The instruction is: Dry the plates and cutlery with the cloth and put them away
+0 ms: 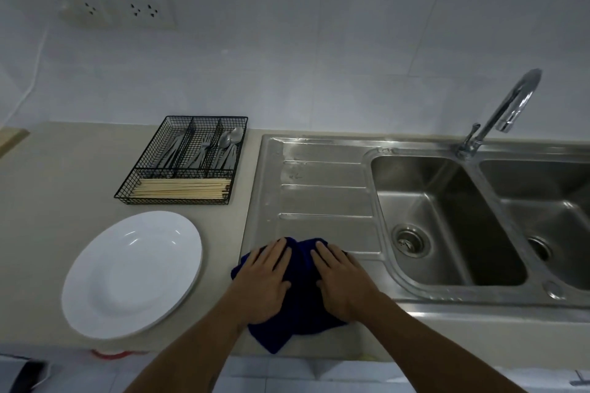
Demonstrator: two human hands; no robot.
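A dark blue cloth (301,306) lies at the front of the counter, partly on the steel draining board (322,198). My left hand (265,281) and my right hand (343,281) lie flat on it side by side, fingers straight. White plates (132,274) sit in a stack on the counter to the left. Behind them stands a black wire cutlery tray (182,163) holding metal spoons, forks and other cutlery in its back compartments and wooden chopsticks (182,191) in the front one.
A double steel sink (447,220) with a curved tap (507,105) fills the right side. A tiled wall with sockets (121,13) rises behind. The beige counter (48,195) extends left; its front edge runs just below the cloth.
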